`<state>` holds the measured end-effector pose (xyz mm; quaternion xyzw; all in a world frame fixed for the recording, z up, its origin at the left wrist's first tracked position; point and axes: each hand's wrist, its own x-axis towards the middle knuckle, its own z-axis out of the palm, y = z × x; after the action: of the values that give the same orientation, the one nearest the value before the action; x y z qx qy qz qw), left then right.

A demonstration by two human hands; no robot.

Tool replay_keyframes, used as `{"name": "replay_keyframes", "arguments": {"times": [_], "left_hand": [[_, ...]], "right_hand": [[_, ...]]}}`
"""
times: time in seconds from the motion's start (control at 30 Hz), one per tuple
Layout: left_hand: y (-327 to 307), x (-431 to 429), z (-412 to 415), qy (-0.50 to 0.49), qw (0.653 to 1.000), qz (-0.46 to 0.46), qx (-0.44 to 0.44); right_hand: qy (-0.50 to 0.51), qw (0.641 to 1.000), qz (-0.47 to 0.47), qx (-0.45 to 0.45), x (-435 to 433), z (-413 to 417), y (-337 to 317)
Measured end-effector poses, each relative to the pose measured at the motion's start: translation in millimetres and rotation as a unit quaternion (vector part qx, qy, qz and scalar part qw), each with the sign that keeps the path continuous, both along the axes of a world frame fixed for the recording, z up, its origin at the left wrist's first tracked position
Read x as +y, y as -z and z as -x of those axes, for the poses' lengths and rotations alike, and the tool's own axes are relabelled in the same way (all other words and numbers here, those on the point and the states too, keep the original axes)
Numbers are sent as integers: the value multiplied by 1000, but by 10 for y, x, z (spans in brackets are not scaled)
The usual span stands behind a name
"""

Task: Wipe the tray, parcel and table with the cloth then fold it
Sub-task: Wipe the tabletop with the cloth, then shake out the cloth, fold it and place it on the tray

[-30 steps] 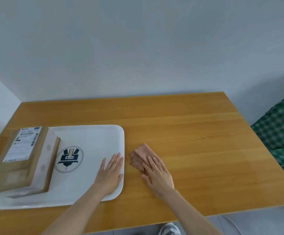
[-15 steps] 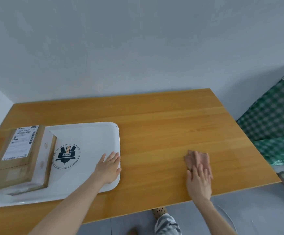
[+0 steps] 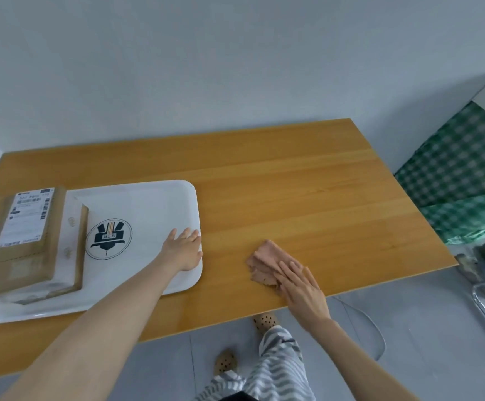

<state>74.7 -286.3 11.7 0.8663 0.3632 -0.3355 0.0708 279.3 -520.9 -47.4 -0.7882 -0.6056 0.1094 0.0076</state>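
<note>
I had my left hand (image 3: 184, 250) flat, gripping nothing, on the tray (image 3: 148, 204), probably to pin it. My right hand (image 3: 302, 287) pressed the cloth (image 3: 264, 263) open-palmed onto the table (image 3: 307, 183), lower middle. The parcel (image 3: 24, 241) sat far left.

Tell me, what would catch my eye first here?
A white tray with a dark emblem sits on the left of the wooden table, a brown parcel on its left end. The left hand lies flat on the tray's right edge; the right hand presses a pink cloth on the table near its front edge. Green checked fabric shows at far right.
</note>
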Motion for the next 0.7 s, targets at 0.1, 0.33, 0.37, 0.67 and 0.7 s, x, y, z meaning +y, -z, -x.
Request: {"name": "replay_keyframes", "arguments": {"times": [0.1,0.33,0.37,0.67,0.7], "left_hand": [[-23,4,15,-1,1000,2,-5],[-126,33,21,-13,999,44,-29],[-136,58,41,-15,998,58,-34],[-425,296,158,-97,987,113,-65],[-472,317,127,-111,984,121,-70]], "right_hand": [[122,990,-67,0,-235,-464,36],[396,917,-26,45,5,-713,-412],[422,904,-33,63,80,-731,-440],[421,863,-58,273,659,-1126,-992],[393,866,-57,302,761,-1130,-1083]]}}
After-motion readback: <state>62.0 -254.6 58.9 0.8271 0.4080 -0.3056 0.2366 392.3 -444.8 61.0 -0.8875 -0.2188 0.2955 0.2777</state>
